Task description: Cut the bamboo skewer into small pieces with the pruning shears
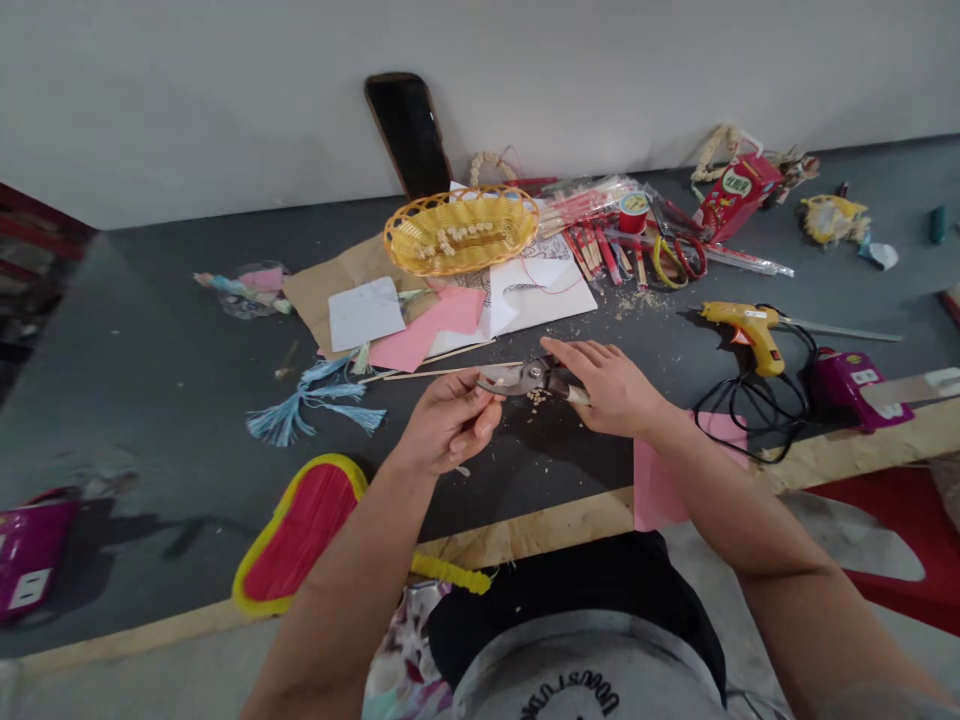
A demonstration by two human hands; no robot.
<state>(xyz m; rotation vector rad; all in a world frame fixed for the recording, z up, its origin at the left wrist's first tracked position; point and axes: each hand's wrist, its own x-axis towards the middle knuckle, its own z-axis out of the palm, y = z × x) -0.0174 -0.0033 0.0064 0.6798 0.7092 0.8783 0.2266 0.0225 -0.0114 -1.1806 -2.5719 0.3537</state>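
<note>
My right hand (611, 385) is wrapped round the handles of a pair of pruning shears (534, 374), their blades pointing left. At the blade tips my left hand (454, 420) is closed in a pinch; a small pale bit shows at the fingertips, too small to name. Thin wooden sticks (420, 373) lie on the table just beyond the left hand, and small pale cut bits (535, 398) are scattered under the shears. A red fan-shaped piece with a yellow fuzzy edge (307, 535) lies beside my left forearm.
Behind my hands are pink paper (427, 335), a yellow woven basket (461, 235) and a phone (409, 130) leaning on the wall. Blue tassels (315, 405) lie left. On the right are scissors (675, 262), a glue gun (750, 328) with its black cord, and a purple box (855, 388).
</note>
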